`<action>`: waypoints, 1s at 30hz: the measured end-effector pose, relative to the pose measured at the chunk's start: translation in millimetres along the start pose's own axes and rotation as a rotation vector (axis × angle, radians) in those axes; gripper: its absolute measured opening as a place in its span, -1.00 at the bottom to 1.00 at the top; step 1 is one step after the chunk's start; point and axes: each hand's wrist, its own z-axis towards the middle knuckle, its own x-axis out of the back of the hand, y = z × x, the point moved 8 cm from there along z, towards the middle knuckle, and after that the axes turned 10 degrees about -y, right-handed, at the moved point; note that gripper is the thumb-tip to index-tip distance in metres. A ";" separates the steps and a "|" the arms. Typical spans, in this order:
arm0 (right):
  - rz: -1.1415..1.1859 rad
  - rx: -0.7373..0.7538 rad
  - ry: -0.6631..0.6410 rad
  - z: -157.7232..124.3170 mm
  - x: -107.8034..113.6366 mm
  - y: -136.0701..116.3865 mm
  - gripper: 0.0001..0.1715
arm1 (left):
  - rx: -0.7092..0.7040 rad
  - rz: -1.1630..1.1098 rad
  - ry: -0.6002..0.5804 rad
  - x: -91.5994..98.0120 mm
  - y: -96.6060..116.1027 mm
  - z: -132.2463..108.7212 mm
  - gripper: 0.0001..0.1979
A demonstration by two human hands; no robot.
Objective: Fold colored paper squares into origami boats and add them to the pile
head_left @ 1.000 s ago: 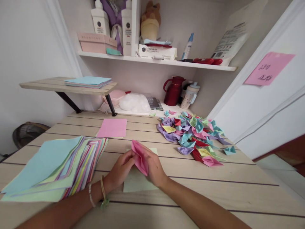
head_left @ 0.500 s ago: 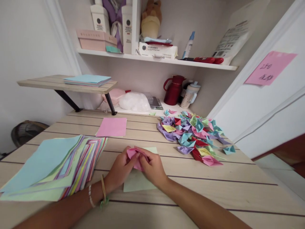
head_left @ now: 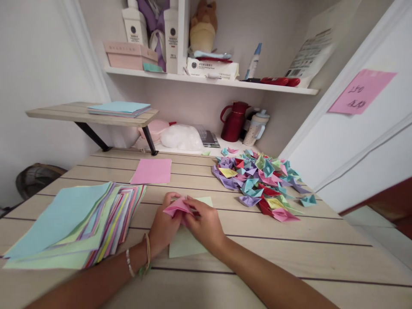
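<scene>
Between my two hands is a small folded piece of pink paper (head_left: 178, 206), its layers partly spread. My left hand (head_left: 164, 225) pinches it from the left, and my right hand (head_left: 206, 223) grips its right side with fingertips and thumb. Beneath them a pale green sheet (head_left: 186, 246) lies on the wooden desk. A fanned stack of coloured paper (head_left: 64, 219) is left of my left hand. To the right of my hands sits a pile of folded paper boats (head_left: 254, 176) in several colours.
A pink sheet (head_left: 152, 171) lies behind the fanned stack. At the back left a raised wooden stand (head_left: 54, 112) holds more paper (head_left: 117, 108). A red jug (head_left: 234, 122) and a cup (head_left: 256, 128) stand at the back, below a loaded white shelf (head_left: 273, 87).
The pink paper has turned and its folds have spread more toward the left. My left hand has rolled slightly, with its fingers now behind the paper. My right hand still grips it.
</scene>
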 end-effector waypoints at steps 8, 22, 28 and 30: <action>0.282 -0.078 0.018 8.5 9.3 17.7 -0.50 | 0.042 -0.136 -0.091 -3.1 -0.4 0.6 -0.77; 0.626 -0.041 -0.337 5.6 -6.2 19.0 -0.47 | -0.063 -0.223 -0.093 24.0 -0.2 10.9 -0.82; 0.690 -0.148 -0.360 2.6 -10.8 26.9 -0.53 | -0.043 -0.283 -0.283 11.7 2.9 8.0 -0.73; 0.673 -0.086 -0.319 5.2 -5.7 23.0 -0.58 | -0.049 -0.315 -0.327 8.0 6.3 7.0 -0.70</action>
